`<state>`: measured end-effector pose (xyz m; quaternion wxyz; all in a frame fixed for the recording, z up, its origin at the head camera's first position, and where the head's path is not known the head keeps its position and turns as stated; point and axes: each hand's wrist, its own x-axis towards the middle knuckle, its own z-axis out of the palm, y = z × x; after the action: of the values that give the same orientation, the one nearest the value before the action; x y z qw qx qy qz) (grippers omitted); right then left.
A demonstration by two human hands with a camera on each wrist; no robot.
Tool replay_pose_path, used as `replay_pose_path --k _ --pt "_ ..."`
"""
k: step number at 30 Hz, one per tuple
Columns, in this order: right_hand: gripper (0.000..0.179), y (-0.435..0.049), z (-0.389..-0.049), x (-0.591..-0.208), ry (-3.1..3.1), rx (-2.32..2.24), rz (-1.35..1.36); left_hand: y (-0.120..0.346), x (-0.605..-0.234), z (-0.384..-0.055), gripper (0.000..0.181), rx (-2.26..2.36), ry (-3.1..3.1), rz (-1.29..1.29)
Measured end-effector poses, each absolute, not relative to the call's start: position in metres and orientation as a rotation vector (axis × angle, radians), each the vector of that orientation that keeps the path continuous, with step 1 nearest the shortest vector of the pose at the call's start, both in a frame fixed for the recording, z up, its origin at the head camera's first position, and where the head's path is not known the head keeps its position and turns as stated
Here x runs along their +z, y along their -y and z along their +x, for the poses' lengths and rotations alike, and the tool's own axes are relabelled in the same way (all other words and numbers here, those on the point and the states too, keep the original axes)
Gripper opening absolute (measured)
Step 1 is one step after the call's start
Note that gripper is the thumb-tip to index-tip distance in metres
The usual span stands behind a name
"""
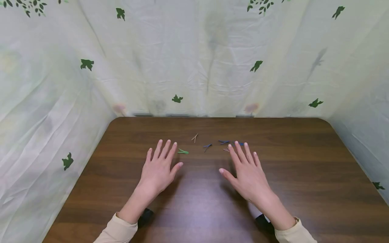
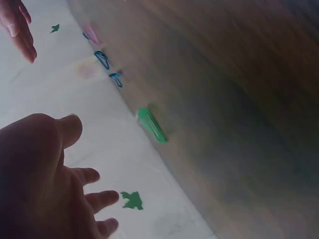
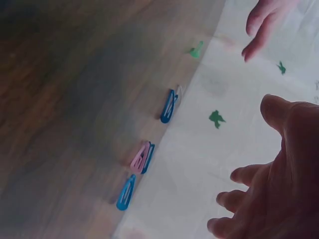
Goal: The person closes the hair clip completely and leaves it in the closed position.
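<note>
Several small snap hair clips lie scattered on the brown table. My left hand [image 1: 157,172] hovers palm down with fingers spread, and its fingertips are nearest to the green hair clip [image 1: 183,152]. To the right of that clip are a pale hair clip [image 1: 195,138] and a blue hair clip [image 1: 207,147]. My right hand [image 1: 250,176], also spread and holding nothing, overlaps the clips on the right in the head view. Around its fingertips are a dark blue hair clip [image 1: 224,141], a pink hair clip [image 3: 139,158] and a brighter blue hair clip [image 3: 126,192].
Wood-grain table [image 1: 197,209] spreads under both hands. A white curtain [image 1: 188,60] with green bird and leaf prints hangs along the back and both sides. Dark bands [image 1: 146,217] show beneath the wrists, by the cream sleeves [image 1: 120,229].
</note>
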<state>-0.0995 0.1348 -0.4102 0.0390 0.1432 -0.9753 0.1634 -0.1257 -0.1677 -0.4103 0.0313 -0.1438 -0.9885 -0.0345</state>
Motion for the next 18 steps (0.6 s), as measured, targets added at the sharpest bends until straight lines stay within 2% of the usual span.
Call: replay_pose_path --k 7,18 --pt "0.081 -0.123 -0.113 -0.413 2.945 0.499 0.509 0.181 -0.410 -0.139 0.071 -0.070 3.025 -0.481" --pt "0.075 -0.103 -0.132 -0.419 2.894 0.543 0.589 0.199 -0.404 -0.156 0.063 -0.386 3.017 -0.563"
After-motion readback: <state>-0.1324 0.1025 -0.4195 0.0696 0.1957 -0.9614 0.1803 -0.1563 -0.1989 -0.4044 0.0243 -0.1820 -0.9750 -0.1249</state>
